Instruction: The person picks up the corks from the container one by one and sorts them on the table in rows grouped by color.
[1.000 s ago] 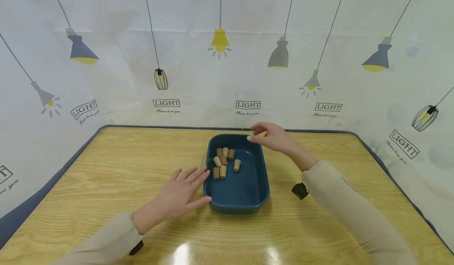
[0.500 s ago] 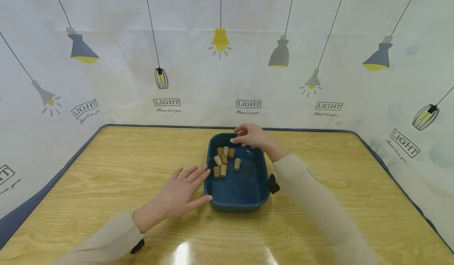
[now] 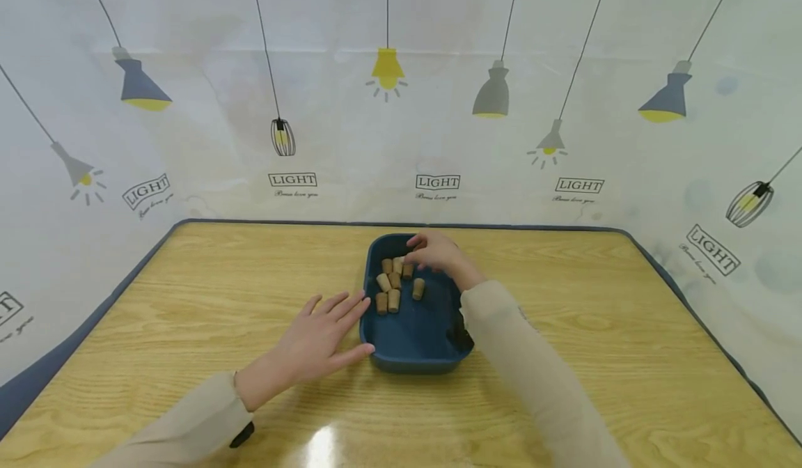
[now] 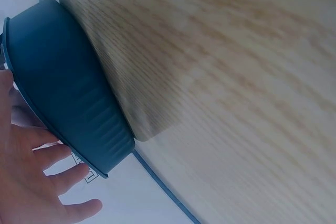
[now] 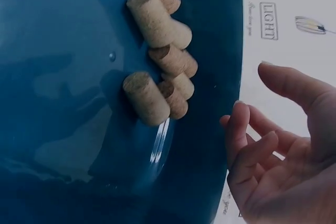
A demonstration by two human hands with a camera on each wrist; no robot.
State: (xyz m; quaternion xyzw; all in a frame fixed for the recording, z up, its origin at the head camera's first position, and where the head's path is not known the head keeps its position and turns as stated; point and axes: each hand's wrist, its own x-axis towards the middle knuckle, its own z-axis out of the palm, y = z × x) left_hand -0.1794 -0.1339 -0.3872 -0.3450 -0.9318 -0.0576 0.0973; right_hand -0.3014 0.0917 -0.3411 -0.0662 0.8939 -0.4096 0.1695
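Corks come within reach as the right hand, grip apart, swings over the tray near the desk's far edge.

A yellowish wood-grained table bears a blue, round-cornered tub standing near its far edge.

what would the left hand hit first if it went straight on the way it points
Likely the left rim of the blue, round-cornered tray; the fingers of the left hand reach right up to it, though contact is unclear.
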